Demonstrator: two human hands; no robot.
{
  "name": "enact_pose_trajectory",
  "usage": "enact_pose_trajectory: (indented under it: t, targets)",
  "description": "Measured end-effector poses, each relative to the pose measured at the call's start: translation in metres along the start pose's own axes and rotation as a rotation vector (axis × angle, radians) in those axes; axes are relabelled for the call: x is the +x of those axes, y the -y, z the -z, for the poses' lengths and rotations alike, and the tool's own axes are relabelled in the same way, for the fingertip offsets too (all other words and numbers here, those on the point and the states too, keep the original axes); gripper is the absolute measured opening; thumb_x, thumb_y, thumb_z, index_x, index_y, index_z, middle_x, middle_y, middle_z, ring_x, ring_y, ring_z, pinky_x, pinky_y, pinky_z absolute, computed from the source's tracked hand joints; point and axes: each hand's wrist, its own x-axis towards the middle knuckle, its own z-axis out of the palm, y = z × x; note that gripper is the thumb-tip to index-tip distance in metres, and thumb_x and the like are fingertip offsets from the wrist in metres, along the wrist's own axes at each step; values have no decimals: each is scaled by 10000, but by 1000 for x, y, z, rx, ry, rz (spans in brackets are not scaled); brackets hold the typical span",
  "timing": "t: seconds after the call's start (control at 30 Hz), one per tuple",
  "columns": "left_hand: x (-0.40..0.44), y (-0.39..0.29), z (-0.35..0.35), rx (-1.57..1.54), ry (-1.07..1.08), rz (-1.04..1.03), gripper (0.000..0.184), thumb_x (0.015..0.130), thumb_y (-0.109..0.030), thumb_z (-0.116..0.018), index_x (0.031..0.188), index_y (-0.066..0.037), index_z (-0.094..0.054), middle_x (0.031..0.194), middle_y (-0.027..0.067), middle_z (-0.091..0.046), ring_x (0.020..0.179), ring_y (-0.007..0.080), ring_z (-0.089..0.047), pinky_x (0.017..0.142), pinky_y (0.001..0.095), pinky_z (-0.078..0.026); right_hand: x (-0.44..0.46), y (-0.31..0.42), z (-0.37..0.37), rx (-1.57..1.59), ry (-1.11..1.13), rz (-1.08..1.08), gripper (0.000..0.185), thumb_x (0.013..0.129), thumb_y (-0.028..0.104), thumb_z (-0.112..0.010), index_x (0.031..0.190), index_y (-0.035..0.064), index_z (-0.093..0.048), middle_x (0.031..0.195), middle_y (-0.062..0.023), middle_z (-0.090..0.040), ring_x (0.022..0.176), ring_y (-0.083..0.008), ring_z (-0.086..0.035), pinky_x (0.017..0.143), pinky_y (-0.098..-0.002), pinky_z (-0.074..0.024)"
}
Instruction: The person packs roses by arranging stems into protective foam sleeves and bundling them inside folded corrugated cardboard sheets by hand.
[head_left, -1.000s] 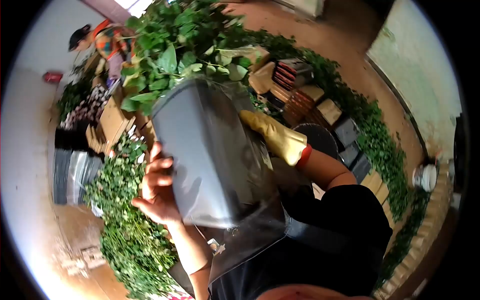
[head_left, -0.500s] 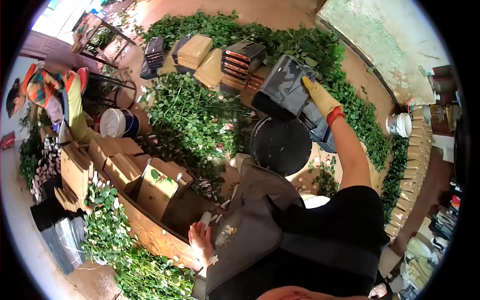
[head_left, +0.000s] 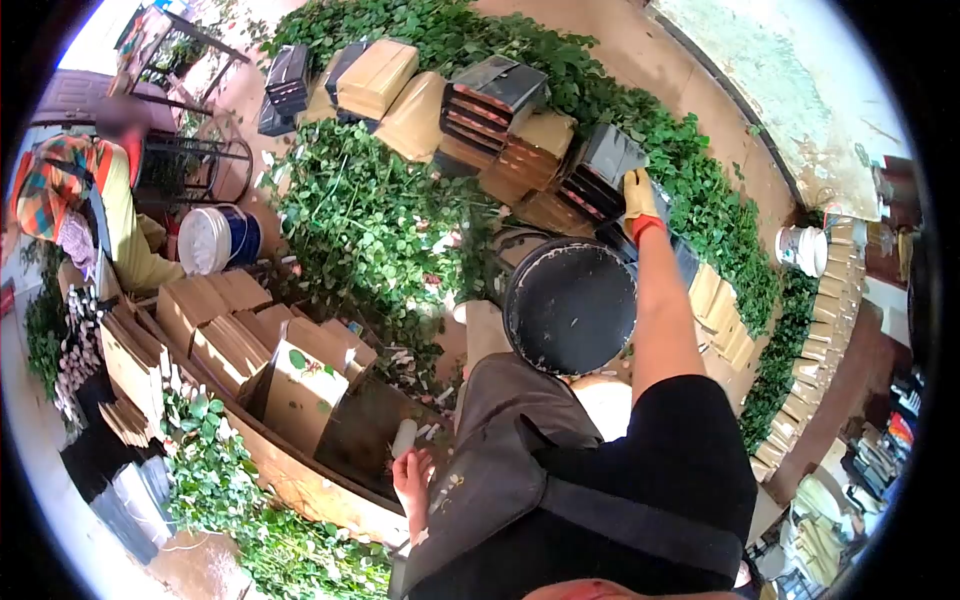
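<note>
My right hand (head_left: 640, 200) wears a yellow glove with a red cuff. Its fingers are on the right edge of a black-wrapped bundle (head_left: 612, 155), which stands in a row of similar bundles and shows reddish layers at its open side. My left hand (head_left: 412, 482) is bare, with its fingers loosely apart beside my apron. Just above it, a white cylinder (head_left: 404, 438) stands at the edge of a wooden trough (head_left: 300, 480). A round black stool-like top (head_left: 572, 310) lies between my legs and the row.
Brown cardboard sleeves (head_left: 230, 340) fill part of the trough. Leafy stems (head_left: 370, 230) are heaped on the floor, with more behind the brown and black bundles (head_left: 375, 80). At left a person (head_left: 100, 200) bends near a white bucket (head_left: 207, 240). Another bucket (head_left: 800, 250) stands right.
My right hand has lowered the black-wrapped bundle from above the black round top onto the row behind it. My left hand stays near the white cylinder. The view has shifted slightly.
</note>
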Motion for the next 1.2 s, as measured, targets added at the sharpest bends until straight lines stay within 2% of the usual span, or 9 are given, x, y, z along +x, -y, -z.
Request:
enact_pose_trajectory:
  t: [0.3,0.43,0.63,0.7,0.77,0.93,1.03,1.1,1.2]
  targets:
    - [-37,42,9,-189,-52,-103,334,1092,-240,-594,1356,-38,-565,1235,136,-714,1049,198,-711,886,307,-565,-46,190,-2,-1314,480,330,261,868,220,-626,957,50,-802,1090,-201,-767,1055,-361,-744,900,-454,-583]
    - [-54,54,-2,-199,-218,-120,356,1052,-250,-664,1316,-13,-628,1203,134,-729,1113,198,-689,956,326,-540,-154,263,-126,-1264,1047,1454,474,925,444,-512,849,69,-790,862,-186,-755,817,-380,-728,779,-517,-561]
    - [-93,5,-13,-753,-248,-625,836,948,-237,-778,1604,-78,-285,1607,174,-426,1469,250,-441,1082,390,-482,-540,379,-160,-163,2436,763,575,1068,355,-599,1522,27,-474,1442,-162,-617,1355,-235,-587,1137,-403,-467]
    - [-117,-7,2,-1084,-239,-880,898,889,-220,-826,1607,-88,-303,1583,150,-447,1477,255,-420,1099,396,-472,-647,341,-163,37,2892,-92,771,1008,413,-688,1594,39,-358,1517,-220,-537,1423,-341,-520,1184,-495,-433]
    - [-141,8,16,-1102,-289,-879,902,845,-144,-837,1598,-119,-340,1522,95,-487,1451,215,-429,1119,389,-460,-729,308,-117,65,2978,-669,969,926,473,-774,1639,64,-262,1586,-253,-444,1447,-446,-461,1174,-586,-422]
    - [-198,67,42,-1319,-569,-965,870,857,-48,-817,1594,-137,-365,1571,63,-450,1483,177,-374,1157,362,-427,-856,270,-25,-123,3080,-927,1006,912,516,-779,1676,262,-177,1692,-195,-265,1454,-451,-435,1086,-665,-484]
    - [-241,115,71,-894,-868,-989,715,968,-244,-766,1536,-5,-404,1470,137,-543,1394,230,-486,1125,380,-436,-897,206,-50,-318,3156,-1013,635,1097,494,-485,1569,74,-427,1389,-217,-649,1183,-381,-690,964,-549,-585]
    - [-267,154,91,-1035,-620,-809,656,1007,-381,-710,1479,11,-476,1333,146,-632,1246,249,-599,1075,401,-470,-924,200,-21,-245,2989,291,515,1097,441,-527,1287,-19,-659,1072,-165,-763,922,-270,-756,843,-369,-610]
    - [-342,246,126,-149,-895,-489,609,938,-482,-752,1348,-45,-643,1298,175,-672,1240,296,-640,1052,391,-498,-938,144,-28,-237,2750,1140,364,1060,342,-626,1180,9,-711,1002,-113,-777,892,-234,-749,807,-328,-580]
